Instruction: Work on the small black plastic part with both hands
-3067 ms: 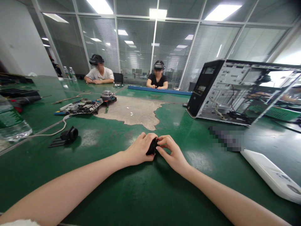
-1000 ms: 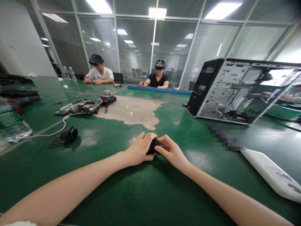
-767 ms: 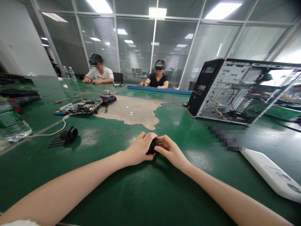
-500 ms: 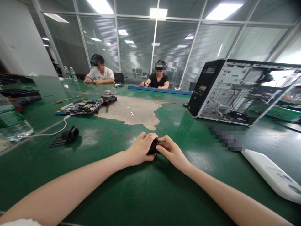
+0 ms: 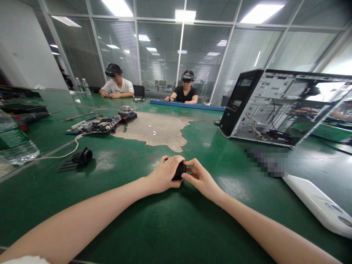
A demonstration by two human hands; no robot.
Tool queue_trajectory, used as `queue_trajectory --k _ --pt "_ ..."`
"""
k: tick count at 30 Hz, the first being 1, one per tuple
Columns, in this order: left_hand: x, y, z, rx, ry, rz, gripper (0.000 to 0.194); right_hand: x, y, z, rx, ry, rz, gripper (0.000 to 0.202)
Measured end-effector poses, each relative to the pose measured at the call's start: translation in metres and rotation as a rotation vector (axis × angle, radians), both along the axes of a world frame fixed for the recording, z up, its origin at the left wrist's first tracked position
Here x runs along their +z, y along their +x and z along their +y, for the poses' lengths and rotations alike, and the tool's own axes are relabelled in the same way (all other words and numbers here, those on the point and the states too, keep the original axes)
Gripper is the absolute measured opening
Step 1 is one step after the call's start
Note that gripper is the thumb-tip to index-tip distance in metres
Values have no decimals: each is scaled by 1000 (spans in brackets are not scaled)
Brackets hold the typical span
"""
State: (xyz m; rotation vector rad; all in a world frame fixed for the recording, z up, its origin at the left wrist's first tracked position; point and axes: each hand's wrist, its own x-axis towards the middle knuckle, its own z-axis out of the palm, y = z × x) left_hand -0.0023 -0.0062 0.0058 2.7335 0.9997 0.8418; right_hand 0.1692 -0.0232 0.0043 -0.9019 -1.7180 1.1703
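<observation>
Just above the green tabletop, in the middle of the head view, is a small black round part [image 5: 180, 171], perhaps a lens or a cap; its kind does not show. My left hand [image 5: 165, 172] wraps round it from the left and covers much of it. From the right, the thumb and fingertips of my right hand [image 5: 198, 176] pinch the part's right edge. A black plastic piece with a round opening and long prongs [image 5: 79, 158] lies on the table to the left.
An opened black computer case [image 5: 242, 106] lies at the right, near a white phone-like device [image 5: 316, 201]. A circuit board [image 5: 96, 125] and a water bottle [image 5: 16, 141] are at the left. Two people [image 5: 118, 86] sit across the green table [image 5: 154, 227].
My right thumb and fingertips have shifted slightly around the black part's edge. My left hand keeps its hold, and nothing else has visibly moved.
</observation>
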Motion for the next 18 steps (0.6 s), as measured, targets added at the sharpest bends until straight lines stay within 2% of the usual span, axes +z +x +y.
queue_trajectory --k 4,10,18 --pt "0 1 -1 4 -6 -4 55 -1 -1 0 -43 9 8 15" --pt "3 1 -1 -3 -21 -11 56 -5 -1 4 -95 -20 -3 22" --pt "2 1 -2 10 -22 -3 57 -2 1 1 -25 18 1 23"
